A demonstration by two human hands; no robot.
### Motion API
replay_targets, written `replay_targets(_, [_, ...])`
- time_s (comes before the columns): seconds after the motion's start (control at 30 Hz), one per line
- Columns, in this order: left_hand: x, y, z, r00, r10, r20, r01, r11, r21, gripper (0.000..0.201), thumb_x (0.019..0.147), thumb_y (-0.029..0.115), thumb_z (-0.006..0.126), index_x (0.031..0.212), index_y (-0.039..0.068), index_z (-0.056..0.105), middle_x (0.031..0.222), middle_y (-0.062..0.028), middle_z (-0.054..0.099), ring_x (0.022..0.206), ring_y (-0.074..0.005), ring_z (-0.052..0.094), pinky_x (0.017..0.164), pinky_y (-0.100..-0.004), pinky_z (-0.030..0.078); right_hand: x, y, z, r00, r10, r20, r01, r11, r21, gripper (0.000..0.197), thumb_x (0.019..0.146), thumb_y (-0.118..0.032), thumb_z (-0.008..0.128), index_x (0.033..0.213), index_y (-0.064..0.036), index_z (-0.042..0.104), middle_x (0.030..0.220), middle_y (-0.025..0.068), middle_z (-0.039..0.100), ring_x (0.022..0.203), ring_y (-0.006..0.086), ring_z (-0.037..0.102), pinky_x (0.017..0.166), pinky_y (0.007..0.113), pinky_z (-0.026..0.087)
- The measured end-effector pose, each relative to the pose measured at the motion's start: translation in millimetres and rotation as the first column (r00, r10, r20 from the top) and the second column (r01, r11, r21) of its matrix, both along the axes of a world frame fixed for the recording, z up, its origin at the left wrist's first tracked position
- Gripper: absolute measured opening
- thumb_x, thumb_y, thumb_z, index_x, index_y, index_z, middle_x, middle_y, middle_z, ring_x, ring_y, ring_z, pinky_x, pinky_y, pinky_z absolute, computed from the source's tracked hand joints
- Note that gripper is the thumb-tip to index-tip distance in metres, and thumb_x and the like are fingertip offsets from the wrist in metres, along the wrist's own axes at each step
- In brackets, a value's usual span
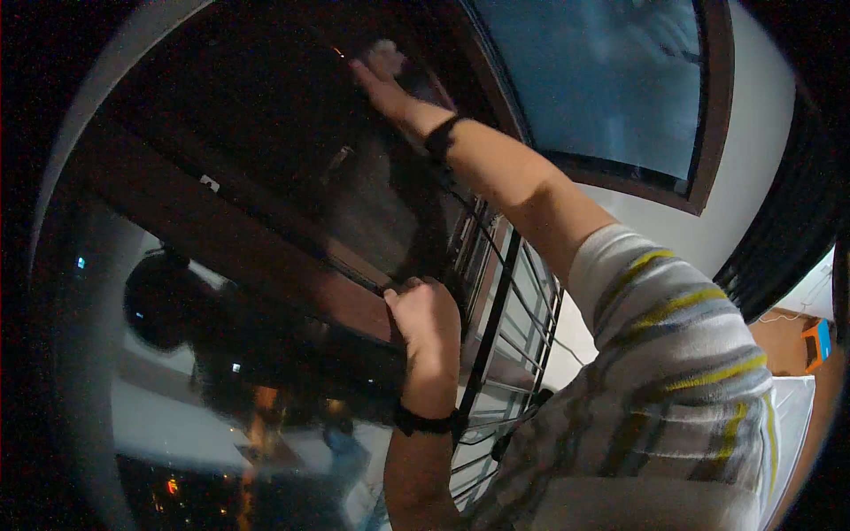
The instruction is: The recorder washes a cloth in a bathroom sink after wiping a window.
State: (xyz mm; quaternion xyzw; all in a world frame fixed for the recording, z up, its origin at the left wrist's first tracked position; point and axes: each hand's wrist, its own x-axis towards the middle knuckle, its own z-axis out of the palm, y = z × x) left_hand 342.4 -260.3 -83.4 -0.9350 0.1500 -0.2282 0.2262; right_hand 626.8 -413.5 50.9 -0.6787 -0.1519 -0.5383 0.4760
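My right hand (381, 87) reaches up and away over a dark window pane (372, 208). A crumpled whitish wad (386, 58), cloth or tissue, is at its fingers, apparently pressed to the pane; dim light hides the exact grip. Lower down, my left hand (425, 310) is closed on the edge of the brown window frame (350, 296), with its fingertips curled over the rim. Both wrists wear dark bands.
Black metal railings (509, 305) run beside the frame. Another brown-framed window (611, 88) with bluish glass is at upper right, near a dark curtain (779, 203). Dark glass (266, 372) at lower left shows reflections and lights. An orange and blue box (816, 343) sits far right.
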Motion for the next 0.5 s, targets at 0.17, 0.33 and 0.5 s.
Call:
replay_targets(0.17, [-8, 4, 10, 0.993, -0.035, -0.110, 0.031, 0.999, -0.033, 0.017, 0.075, 0.015, 0.048, 0.074, 0.009, 0.064, 0.074, -0.0063, 0.060, 0.073, -0.0195, 0.058, 0.076, -0.0364, 0.035, -25, -2, 11, 0.961, 0.271, 0.064, -0.264, 0.960, -0.097, 0.058, 0.088, -0.039, 0.035, 0.130, -0.0024, 0.019, 0.139, 0.0163, 0.010, 0.129, 0.0309, 0.004, 0.105, 0.036, 0.007])
replay_targets(0.33, [-2, 3, 16, 0.991, 0.015, -0.131, -0.016, 1.000, -0.008, 0.018, 0.077, 0.014, 0.047, 0.078, 0.011, 0.065, 0.080, -0.0057, 0.062, 0.077, -0.0186, 0.058, 0.077, -0.0347, 0.034, -50, 13, -153, 0.903, 0.313, -0.295, -0.291, 0.950, 0.115, 0.067, 0.089, -0.044, 0.030, 0.130, 0.0047, 0.010, 0.138, 0.0225, 0.000, 0.129, 0.0333, -0.006, 0.104, 0.039, 0.002])
replay_targets(0.5, [-8, -2, 21, 0.976, 0.032, -0.217, -0.021, 0.998, 0.051, 0.019, 0.077, 0.014, 0.046, 0.078, 0.012, 0.065, 0.084, -0.0048, 0.063, 0.082, -0.0182, 0.058, 0.079, -0.0348, 0.032, -66, 23, -200, 0.818, 0.348, -0.458, -0.174, 0.908, 0.380, 0.069, 0.084, -0.051, 0.036, 0.128, 0.0003, 0.021, 0.132, 0.0223, 0.019, 0.126, 0.0333, 0.009, 0.101, 0.043, 0.008])
